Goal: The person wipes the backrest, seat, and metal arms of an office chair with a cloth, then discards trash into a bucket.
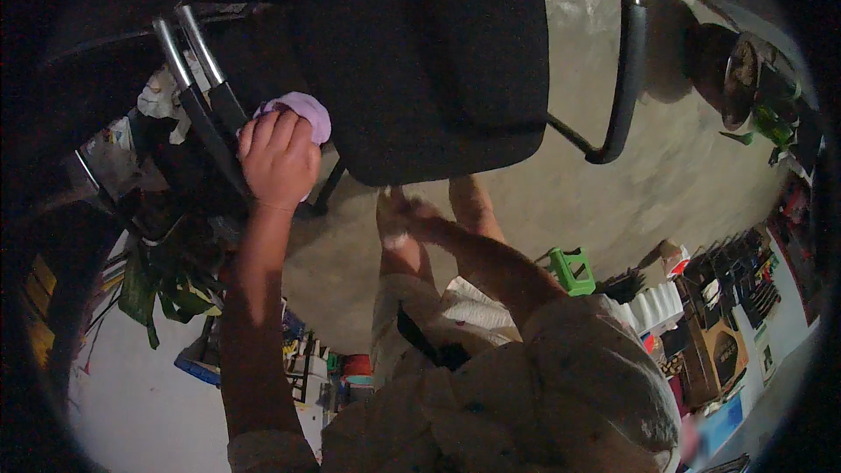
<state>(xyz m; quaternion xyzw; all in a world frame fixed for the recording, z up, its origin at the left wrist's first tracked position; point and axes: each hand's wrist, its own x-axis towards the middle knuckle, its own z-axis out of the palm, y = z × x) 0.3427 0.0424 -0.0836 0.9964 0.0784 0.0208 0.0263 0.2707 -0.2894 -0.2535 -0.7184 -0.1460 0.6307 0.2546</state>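
Note:
My left hand point(279, 161) is closed over a bunched pale purple cloth point(309, 115). It presses the cloth against the black armrest point(213, 128) at the left, one of two chrome-and-black arms standing side by side there. Right of that hand is the dark seat point(440, 72) of a chair, with another black armrest point(624, 85) on its far side. My right hand point(420, 210) is low, in front of my leg, just below the seat's near edge. It is blurred and in shadow, so its fingers and anything in them are unclear.
A green plastic stool point(575, 270) stands on the concrete floor point(683, 177) to the right. Boxes and mixed goods point(716, 341) line the lower right. Green glass bottles point(775, 121) are at the far right. A leafy plant point(154, 282) is at the left.

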